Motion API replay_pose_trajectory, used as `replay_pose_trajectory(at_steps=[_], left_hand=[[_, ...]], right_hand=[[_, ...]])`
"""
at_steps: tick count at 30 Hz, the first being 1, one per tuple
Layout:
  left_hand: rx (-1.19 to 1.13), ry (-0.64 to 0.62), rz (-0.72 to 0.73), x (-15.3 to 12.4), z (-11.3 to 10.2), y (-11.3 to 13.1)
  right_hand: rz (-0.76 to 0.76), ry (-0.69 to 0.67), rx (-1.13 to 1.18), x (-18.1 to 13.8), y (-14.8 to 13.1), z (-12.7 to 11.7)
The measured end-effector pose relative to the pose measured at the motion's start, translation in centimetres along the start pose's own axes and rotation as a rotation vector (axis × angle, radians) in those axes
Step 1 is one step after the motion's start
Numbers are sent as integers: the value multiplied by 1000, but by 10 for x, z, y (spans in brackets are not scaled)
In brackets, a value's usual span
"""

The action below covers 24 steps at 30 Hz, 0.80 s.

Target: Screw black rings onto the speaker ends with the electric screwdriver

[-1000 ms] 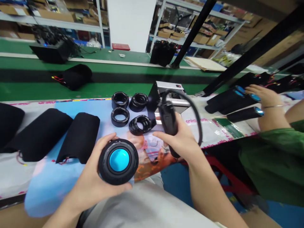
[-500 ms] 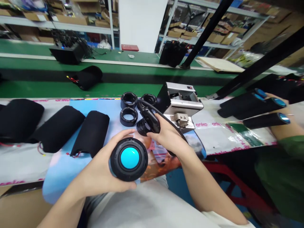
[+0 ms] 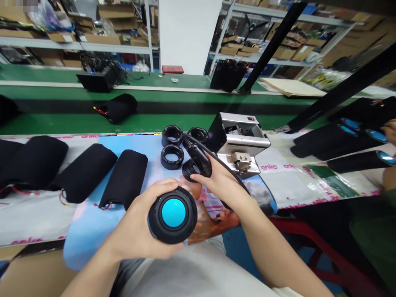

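My left hand (image 3: 137, 233) is wrapped around a black cylindrical speaker (image 3: 172, 215), whose blue round end cap faces me. My right hand (image 3: 225, 183) grips a black handheld tool (image 3: 200, 159) with a thick black cable; its tip points down at a black ring (image 3: 189, 168) on the table. Three more black rings (image 3: 172, 156) lie just behind it. A silver metal machine (image 3: 239, 138) stands right of the rings.
Several black fabric-covered speaker bodies (image 3: 125, 178) lie at left on the printed table cover (image 3: 93, 222). Finished black speakers with blue ends (image 3: 337, 138) lie at right, near another person's hand (image 3: 390, 130). A green conveyor (image 3: 62, 121) runs behind, with shelves of boxes beyond.
My right hand lowered the black tool from upright beside the machine toward the nearest ring. The speaker in my left hand stayed put. The other person's hand drew back to the right.
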<state>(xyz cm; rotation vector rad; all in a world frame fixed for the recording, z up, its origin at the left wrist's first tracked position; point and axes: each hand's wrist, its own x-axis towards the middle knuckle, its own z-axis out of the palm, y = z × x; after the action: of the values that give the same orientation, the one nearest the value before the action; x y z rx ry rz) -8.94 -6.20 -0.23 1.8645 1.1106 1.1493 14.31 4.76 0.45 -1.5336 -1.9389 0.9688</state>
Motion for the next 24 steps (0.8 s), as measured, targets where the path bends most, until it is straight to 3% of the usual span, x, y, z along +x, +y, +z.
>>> replay_pose_trajectory(at_steps=[7, 13, 15, 17, 19, 24], left_hand=[[-57, 31, -41, -3, 3, -7], [-111, 35, -68, -1, 3, -8], [-159, 37, -82, 4, 4, -6], [-198, 42, -119, 11, 4, -3], [-184, 24, -158, 16, 3, 1], [-163, -18, -161, 18, 2, 6]], right_hand=[[38, 31, 13, 2, 1, 1], [4, 105, 140, -18, -20, -37], [-102, -31, 228, -27, -36, -55], [-218, -278, 261, -33, -54, -68], [-307, -475, 165, -32, -71, -72], [-550, -779, -138, -15, -103, -64]])
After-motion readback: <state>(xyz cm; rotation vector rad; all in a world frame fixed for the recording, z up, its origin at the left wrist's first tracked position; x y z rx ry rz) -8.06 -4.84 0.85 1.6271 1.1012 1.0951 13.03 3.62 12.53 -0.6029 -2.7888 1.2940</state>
